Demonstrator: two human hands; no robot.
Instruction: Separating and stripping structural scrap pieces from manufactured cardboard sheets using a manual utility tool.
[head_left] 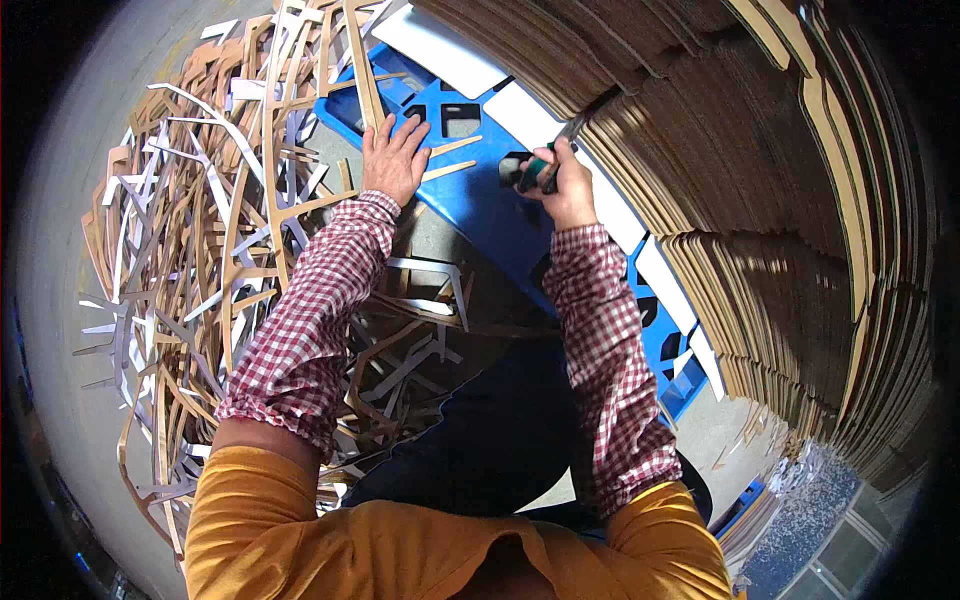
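Tool point(537, 172) closed in the right hand point(571, 190), just beside the edge of the cardboard stack point(690, 130) and over the blue pallet point(470, 205). Left hand point(395, 158) palm down, fingers a little spread, laid over the lower end of a brown strip point(362, 75); cannot tell whether pinching or merely resting. Probably small and firm, the tool — best held by its dark green handle, well back from the tip. Strip likely light and bendy, apt to kink where narrow; better taken at a broad stretch. Stack likely heavy as a whole, stiff, with rough edges.

Hard to make out: the tool's kind and its tip, lost against the stack — contact impossible to confirm. Hidden: the strip's end beneath the left hand. Cut off: its upper end, and the stack's far side in the dark rim. Offcuts point(240, 215) at left, too tangled to count.
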